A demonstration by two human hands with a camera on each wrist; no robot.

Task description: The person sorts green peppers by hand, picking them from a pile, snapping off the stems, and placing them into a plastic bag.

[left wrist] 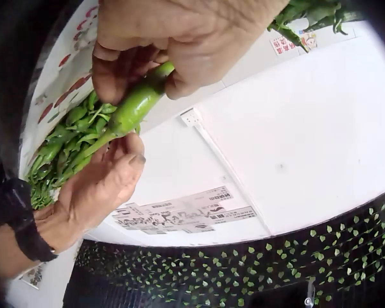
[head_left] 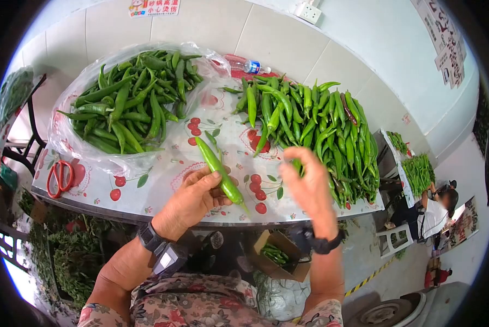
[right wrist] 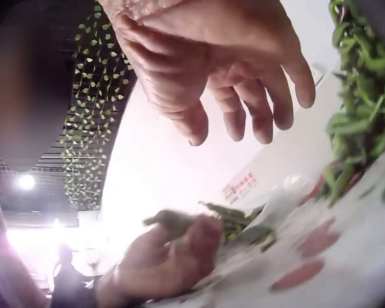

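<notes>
My left hand (head_left: pixel 189 203) grips a long green chili pepper (head_left: pixel 218 169) over the front part of the table. In the left wrist view the pepper (left wrist: pixel 138 108) slants between thumb and fingers, its thin end pointing down toward the other hand. To the right, my right hand (head_left: pixel 312 185) is raised beside the large pile of green peppers (head_left: pixel 331 122). From the right wrist view, the fingers of this right hand (right wrist: pixel 224 70) hang apart with nothing between them. One more pepper (head_left: pixel 211 140) lies on the cloth just behind the held one.
A clear plastic bag (head_left: pixel 64 128) full of peppers lies open at the back left. Red-handled scissors (head_left: pixel 60 178) rest near the left edge. A water bottle (head_left: pixel 255 67) lies by the wall. Below the table stands a cardboard box (head_left: pixel 261 242). A person (head_left: pixel 438 215) is at the far right.
</notes>
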